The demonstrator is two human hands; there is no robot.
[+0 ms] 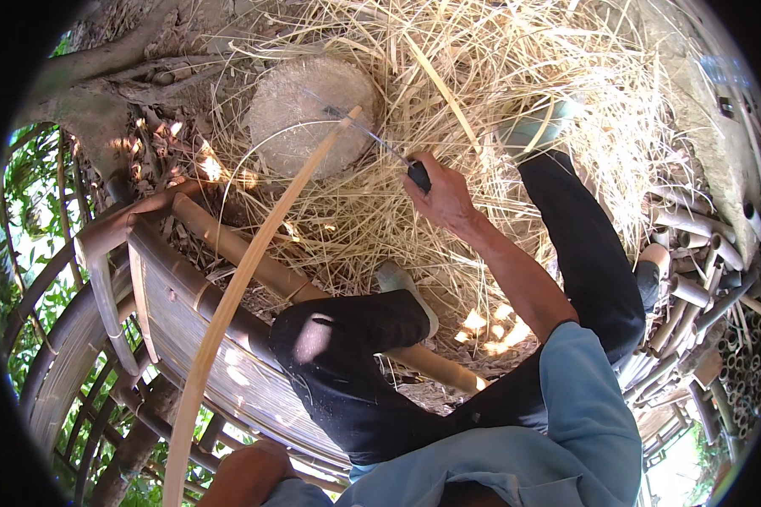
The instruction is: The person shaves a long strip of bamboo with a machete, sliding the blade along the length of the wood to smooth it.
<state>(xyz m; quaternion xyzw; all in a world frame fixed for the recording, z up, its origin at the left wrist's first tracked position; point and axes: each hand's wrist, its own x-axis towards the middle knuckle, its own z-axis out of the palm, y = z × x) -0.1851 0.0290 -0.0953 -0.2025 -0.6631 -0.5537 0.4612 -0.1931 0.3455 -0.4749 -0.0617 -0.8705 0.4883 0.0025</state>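
Note:
My right hand is closed around the black handle of a knife. Its thin blade reaches up and left, meeting the far end of a long pale bamboo strip. From that end a narrow sliver curls away to the left. The strip runs down to the lower edge of the view, beside my bent left arm. My left hand is out of the picture, so its grip does not show. Beyond the strip's tip sits a round wooden block.
Loose bamboo shavings cover the ground ahead and around my foot. A bamboo bench stands at left, with a pole along it. Cut bamboo pieces are piled at right. Tree roots rise at far left.

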